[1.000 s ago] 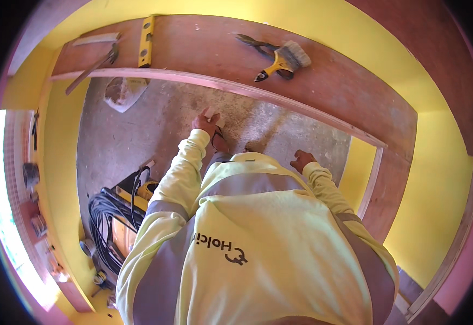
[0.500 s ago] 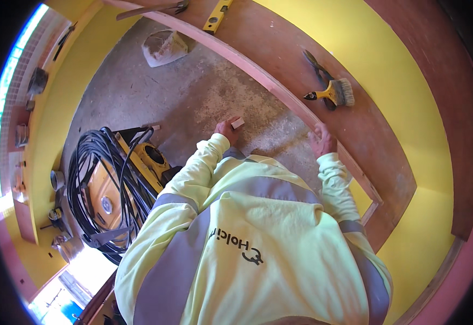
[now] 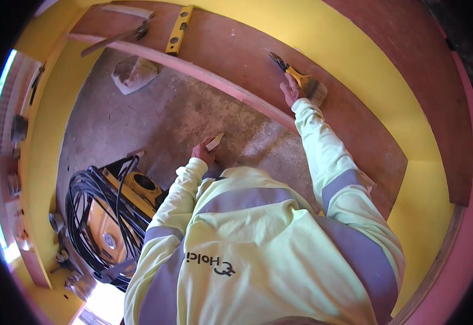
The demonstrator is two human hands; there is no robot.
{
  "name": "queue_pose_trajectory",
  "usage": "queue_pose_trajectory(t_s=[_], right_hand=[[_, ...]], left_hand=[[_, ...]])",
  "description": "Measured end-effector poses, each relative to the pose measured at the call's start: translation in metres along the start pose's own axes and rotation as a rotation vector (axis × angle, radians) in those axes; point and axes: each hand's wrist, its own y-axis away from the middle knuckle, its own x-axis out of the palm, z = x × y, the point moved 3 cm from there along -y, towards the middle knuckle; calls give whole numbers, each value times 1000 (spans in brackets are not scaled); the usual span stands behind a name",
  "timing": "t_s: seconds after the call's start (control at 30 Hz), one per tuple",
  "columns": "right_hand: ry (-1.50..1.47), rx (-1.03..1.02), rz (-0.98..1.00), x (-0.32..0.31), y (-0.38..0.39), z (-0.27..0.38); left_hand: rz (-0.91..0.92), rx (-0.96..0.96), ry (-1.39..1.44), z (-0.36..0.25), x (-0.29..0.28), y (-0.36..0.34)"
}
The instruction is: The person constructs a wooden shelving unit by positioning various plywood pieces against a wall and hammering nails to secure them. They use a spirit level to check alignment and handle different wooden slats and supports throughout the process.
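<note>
My left hand (image 3: 203,153) is closed on a small pale block (image 3: 214,142), held over the concrete floor. My right arm stretches forward over the reddish-brown board (image 3: 358,132), where my right hand (image 3: 291,90) has its fingers extended against a wide paintbrush (image 3: 309,86) with a yellow-and-black handle and pale bristles. A dark tool (image 3: 274,58) lies partly under the brush. Farther left on the same board are a yellow spirit level (image 3: 180,30) and a hammer (image 3: 111,41) with a long handle, near a pale strip (image 3: 128,11).
A pink wooden edge (image 3: 193,69) runs along the board's near side. A white sack (image 3: 133,75) lies on the floor (image 3: 117,124) beyond my hands. Coiled black cable rests on a yellow-orange machine (image 3: 101,227) at lower left. Yellow walls surround the board; small items stand on a left ledge.
My right hand has moved up and forward, past the pink edge to the paintbrush. My left hand still has the pale block, lower in view. The camera view has shifted.
</note>
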Motion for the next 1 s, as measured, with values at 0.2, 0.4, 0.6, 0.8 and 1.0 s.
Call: queue_pose_trajectory(t_s=[0.2,0.4,0.6,0.8,1.0], right_hand=[[18,217,90,-24,11,35],[427,47,320,-16,106,17],[580,313,480,-42,114,36],[640,325,601,-47,105,46],[588,368,564,-29,105,46]], left_hand=[[58,-141,21,-3,-10,-32],[139,-20,41,-18,-8,-69],[227,-64,-121,-46,-12,-92],[173,-56,-137,-34,-14,-92],[133,-41,-77,2,-21,-83]])
